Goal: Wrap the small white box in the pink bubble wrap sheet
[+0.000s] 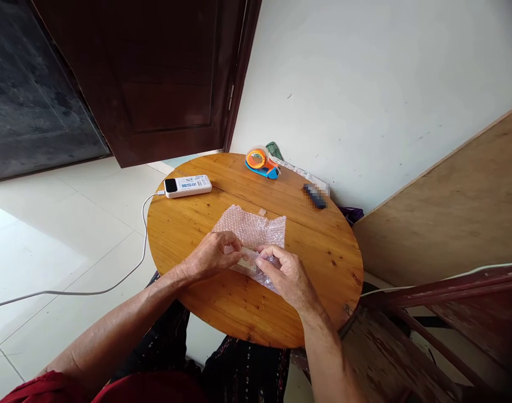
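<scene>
A sheet of pinkish, clear bubble wrap (249, 225) lies on the round wooden table in front of me, its far part spread out with a ragged edge. Its near part is folded around a flat, pale item (246, 264) whose kind I cannot make out. My left hand (216, 254) pinches the wrap between thumb and fingers at the left of the fold. From the right, my right hand (287, 274) grips the wrap with thumb and forefinger close together. Both hands partly cover the fold.
On the round table (323, 268) stand a white power bank (188, 186) with a cable (144, 229) at the left, an orange and blue tape dispenser (262, 162) at the back, and a blurred dark object (315, 196) at the right. A white wall (365, 84) rises behind.
</scene>
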Motion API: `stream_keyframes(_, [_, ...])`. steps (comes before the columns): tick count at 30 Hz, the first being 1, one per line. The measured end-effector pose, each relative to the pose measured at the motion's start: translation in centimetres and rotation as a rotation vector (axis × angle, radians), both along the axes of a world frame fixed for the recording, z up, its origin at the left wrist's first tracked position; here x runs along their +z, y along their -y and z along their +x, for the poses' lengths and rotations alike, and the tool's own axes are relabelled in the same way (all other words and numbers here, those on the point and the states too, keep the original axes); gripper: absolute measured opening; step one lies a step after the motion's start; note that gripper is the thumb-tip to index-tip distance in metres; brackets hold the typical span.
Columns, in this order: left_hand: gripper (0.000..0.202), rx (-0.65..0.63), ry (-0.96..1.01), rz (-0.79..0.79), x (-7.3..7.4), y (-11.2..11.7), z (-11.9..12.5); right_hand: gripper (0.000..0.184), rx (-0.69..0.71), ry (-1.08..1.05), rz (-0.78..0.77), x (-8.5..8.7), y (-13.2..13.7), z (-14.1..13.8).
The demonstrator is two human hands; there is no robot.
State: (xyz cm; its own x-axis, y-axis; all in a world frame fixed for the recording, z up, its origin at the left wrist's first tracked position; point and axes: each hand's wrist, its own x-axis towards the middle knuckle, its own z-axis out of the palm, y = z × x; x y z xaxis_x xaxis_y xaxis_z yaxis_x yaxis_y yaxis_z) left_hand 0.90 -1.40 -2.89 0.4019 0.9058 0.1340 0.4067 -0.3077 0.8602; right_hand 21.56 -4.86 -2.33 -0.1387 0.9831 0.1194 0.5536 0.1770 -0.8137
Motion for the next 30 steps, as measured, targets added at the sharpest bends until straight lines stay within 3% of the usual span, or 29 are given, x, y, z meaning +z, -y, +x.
stream_keyframes(8, [0.007, 0.000, 0.000, -0.027, 0.0, 0.1, 0.3, 0.019, -0.055, -0.022, -0.051, 0.1, 0.2, -0.3])
stream_keyframes(14, [0.003, 0.018, -0.101, -0.016, 0.2, -0.5, 0.6, 0.029, -0.146, 0.047, -0.019, -1.3, 0.4, -0.2])
stream_keyframes(19, [0.014, -0.073, -0.118, -0.013, 0.5, -1.5, 0.6, 0.028, -0.207, 0.144, 0.032, -2.4, 0.4, 0.3])
stream_keyframes(23, [0.011, -0.146, -0.163, -0.031, 0.9, -2.2, 0.7, 0.019, -0.239, 0.266, 0.052, -2.6, 0.9, 0.9])
stream_keyframes(25, [0.009, -0.170, -0.183, -0.039, 1.2, -2.6, 0.8, 0.016, -0.240, 0.359, 0.119, -2.2, 1.4, 1.0])
stream_keyframes(30, [0.008, -0.209, -0.197, -0.058, 1.3, -3.0, 0.9, 0.017, -0.198, 0.693, 0.522, 0.7, 3.2, -0.7])
